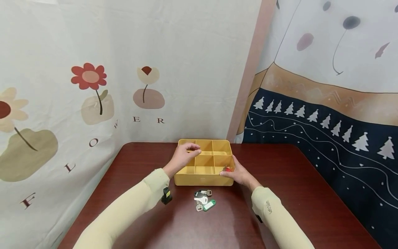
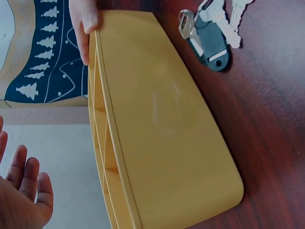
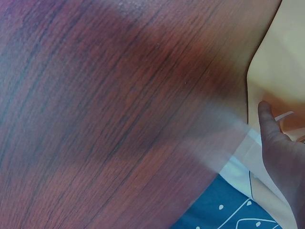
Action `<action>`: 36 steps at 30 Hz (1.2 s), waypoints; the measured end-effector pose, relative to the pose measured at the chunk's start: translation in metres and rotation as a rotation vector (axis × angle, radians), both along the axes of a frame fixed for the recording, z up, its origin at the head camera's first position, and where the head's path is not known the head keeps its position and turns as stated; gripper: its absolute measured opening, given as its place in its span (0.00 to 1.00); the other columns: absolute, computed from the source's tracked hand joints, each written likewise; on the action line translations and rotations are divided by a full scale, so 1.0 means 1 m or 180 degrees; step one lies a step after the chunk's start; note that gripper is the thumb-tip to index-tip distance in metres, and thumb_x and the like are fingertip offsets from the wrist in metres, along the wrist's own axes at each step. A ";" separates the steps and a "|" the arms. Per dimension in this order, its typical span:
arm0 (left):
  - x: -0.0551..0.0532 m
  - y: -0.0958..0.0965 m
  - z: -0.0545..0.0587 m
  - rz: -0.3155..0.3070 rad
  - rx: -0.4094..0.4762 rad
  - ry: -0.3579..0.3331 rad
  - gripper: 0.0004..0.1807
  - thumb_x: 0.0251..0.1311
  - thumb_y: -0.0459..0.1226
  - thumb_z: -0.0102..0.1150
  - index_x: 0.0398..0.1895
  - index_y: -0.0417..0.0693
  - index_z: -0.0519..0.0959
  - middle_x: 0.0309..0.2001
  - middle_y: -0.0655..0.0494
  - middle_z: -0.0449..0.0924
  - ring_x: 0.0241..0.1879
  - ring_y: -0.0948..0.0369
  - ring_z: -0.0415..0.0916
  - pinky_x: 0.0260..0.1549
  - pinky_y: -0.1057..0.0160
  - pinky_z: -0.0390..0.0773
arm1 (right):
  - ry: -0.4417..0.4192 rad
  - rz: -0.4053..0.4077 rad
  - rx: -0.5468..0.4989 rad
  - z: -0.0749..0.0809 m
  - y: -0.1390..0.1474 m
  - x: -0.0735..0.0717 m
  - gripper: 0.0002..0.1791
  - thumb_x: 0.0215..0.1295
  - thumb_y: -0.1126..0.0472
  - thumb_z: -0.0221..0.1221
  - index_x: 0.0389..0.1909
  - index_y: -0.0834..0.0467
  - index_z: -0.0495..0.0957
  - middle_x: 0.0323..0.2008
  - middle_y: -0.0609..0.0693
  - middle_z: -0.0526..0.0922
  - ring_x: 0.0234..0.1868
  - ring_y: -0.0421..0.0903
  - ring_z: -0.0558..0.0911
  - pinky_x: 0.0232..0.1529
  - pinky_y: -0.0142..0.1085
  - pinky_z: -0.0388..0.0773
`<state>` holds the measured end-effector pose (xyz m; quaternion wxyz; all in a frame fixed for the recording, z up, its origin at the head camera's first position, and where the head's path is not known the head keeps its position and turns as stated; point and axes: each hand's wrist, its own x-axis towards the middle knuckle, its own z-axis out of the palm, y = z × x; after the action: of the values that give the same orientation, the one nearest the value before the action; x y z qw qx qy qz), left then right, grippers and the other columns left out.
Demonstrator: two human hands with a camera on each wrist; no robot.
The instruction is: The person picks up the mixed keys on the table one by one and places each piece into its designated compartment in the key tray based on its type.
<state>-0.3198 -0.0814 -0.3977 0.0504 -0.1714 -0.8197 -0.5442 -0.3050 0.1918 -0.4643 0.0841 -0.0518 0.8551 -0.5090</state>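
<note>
A yellow divided box (image 1: 203, 180) stands on the table with two rows of compartments. My left hand (image 1: 184, 157) hovers over its left part, fingers loosely bent with nothing between them; the left wrist view shows those fingers (image 2: 29, 179) apart from the box wall. At the front right corner my right hand (image 1: 240, 173) grips the box, thumb over the front rim and fingers along the right side. A small red item (image 1: 227, 169) lies in the front right compartment, partly hidden by that thumb.
In front of the box lie several keys (image 1: 202, 200), one with a black tag (image 2: 213, 45) and one with a green tag (image 1: 209, 205). The dark red wooden table (image 1: 149, 221) reaches back to printed cloths (image 1: 192, 69) hanging behind it.
</note>
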 end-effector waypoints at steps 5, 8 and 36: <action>0.012 -0.004 0.000 -0.0059 0.0012 -0.0054 0.10 0.64 0.38 0.65 0.45 0.44 0.85 0.45 0.54 0.82 0.46 0.54 0.77 0.43 0.57 0.79 | 0.0016 -0.0003 0.0003 0.001 -0.001 0.000 0.60 0.56 0.48 0.72 0.79 0.52 0.41 0.71 0.61 0.62 0.66 0.59 0.66 0.69 0.58 0.58; 0.018 -0.005 -0.002 -0.0077 0.0027 -0.0025 0.09 0.63 0.38 0.66 0.44 0.44 0.85 0.45 0.54 0.83 0.46 0.53 0.78 0.41 0.59 0.79 | 0.0044 -0.0006 0.0009 0.000 0.000 0.001 0.60 0.57 0.48 0.72 0.79 0.53 0.41 0.71 0.61 0.62 0.66 0.59 0.67 0.69 0.58 0.58; 0.084 -0.012 -0.030 -0.0450 0.0052 -0.0114 0.09 0.59 0.28 0.65 0.41 0.30 0.83 0.41 0.42 0.83 0.39 0.54 0.77 0.35 0.69 0.76 | 0.0028 -0.0013 0.0060 0.000 0.000 0.001 0.57 0.60 0.52 0.70 0.79 0.52 0.40 0.72 0.61 0.61 0.67 0.59 0.66 0.69 0.58 0.56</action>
<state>-0.2357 -0.0930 -0.4282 -0.0015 -0.2187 -0.8018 -0.5561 -0.3043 0.1917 -0.4639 0.0797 -0.0514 0.8603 -0.5009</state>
